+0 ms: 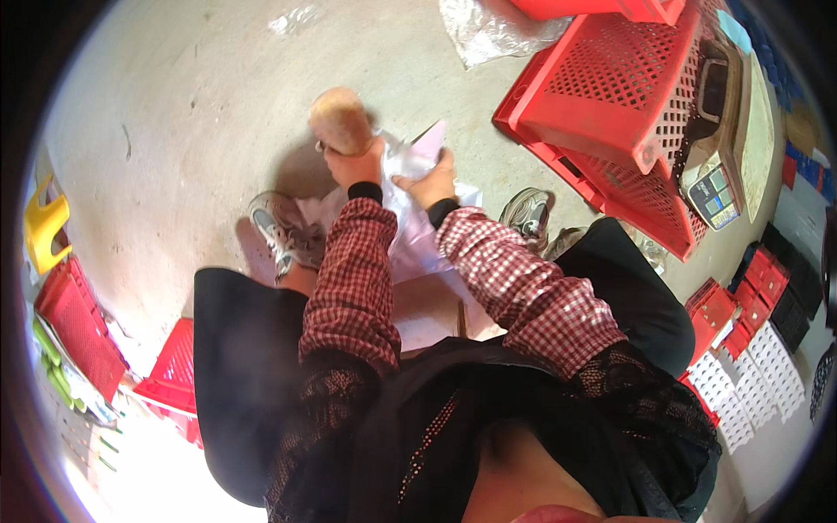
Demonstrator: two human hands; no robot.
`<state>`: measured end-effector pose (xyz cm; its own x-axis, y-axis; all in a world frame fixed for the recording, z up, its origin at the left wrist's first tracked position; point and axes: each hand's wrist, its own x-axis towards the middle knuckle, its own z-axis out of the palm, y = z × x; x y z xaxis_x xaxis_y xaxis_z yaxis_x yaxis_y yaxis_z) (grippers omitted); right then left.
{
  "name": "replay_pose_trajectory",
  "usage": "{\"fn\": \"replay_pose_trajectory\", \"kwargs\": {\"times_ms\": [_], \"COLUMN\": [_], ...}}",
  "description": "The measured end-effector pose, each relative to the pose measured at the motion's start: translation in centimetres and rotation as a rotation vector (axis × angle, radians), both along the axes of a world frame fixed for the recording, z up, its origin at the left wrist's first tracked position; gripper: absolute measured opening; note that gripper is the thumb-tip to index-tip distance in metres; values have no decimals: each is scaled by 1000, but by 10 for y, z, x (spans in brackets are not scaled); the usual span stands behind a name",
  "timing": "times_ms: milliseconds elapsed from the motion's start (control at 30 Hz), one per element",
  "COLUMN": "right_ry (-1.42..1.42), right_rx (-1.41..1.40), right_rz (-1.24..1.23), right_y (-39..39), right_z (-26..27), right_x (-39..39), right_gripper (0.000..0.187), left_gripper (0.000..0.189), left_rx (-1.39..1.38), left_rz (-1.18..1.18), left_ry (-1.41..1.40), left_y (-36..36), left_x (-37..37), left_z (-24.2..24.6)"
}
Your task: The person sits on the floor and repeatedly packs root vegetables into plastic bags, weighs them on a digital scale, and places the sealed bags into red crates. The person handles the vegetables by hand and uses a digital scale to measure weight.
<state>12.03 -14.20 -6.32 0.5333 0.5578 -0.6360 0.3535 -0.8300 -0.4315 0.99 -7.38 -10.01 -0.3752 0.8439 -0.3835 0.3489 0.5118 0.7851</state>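
Note:
My left hand [355, 163] grips a smooth, rounded yellow-brown object [340, 119], whose exact kind I cannot tell. Its lower end is hidden in the fingers. Thumb on one side and fingers on the other, my right hand [431, 182] holds a pale pinkish-white plastic bag or sheet [412, 225]. A stiff-looking pointed corner of pink material [429, 140] rises above that hand. The plastic hangs between my forearms, down to the floor between my shoes. Red-checked sleeve covers partly hide it.
Red perforated plastic crates [598, 91] stand at the upper right, beside a weighing scale [716, 189]. Clear plastic wrap [487, 29] lies on the concrete floor [209, 111]. At the left are a yellow plastic stool [47, 225] and another red crate [82, 327].

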Motion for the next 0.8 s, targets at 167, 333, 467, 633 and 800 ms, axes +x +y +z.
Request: {"fn": "replay_pose_trajectory", "kwargs": {"times_ms": [167, 333, 467, 633, 800], "right_ry": [315, 306, 339, 365, 546], "right_rx": [-293, -47, 186, 545, 964], "right_rz": [565, 736, 969, 896, -62], "right_y": [12, 15, 18, -10, -54], "right_z": [-1, 82, 191, 360, 470], "right_x": [-6, 17, 79, 196, 303], "right_gripper": [61, 37, 25, 24, 30], "left_gripper": [79, 29, 35, 43, 50], "left_rx": [-13, -605, -54, -31, 17], "left_rz": [59, 64, -127, -83, -326], "left_ry": [-117, -1552, -1028, -1339, -1324], "left_y": [0, 14, 22, 56, 38], "left_x": [-22, -73, -75, -25, 49], "left_z": [-19, -5, 34, 118, 194]}}
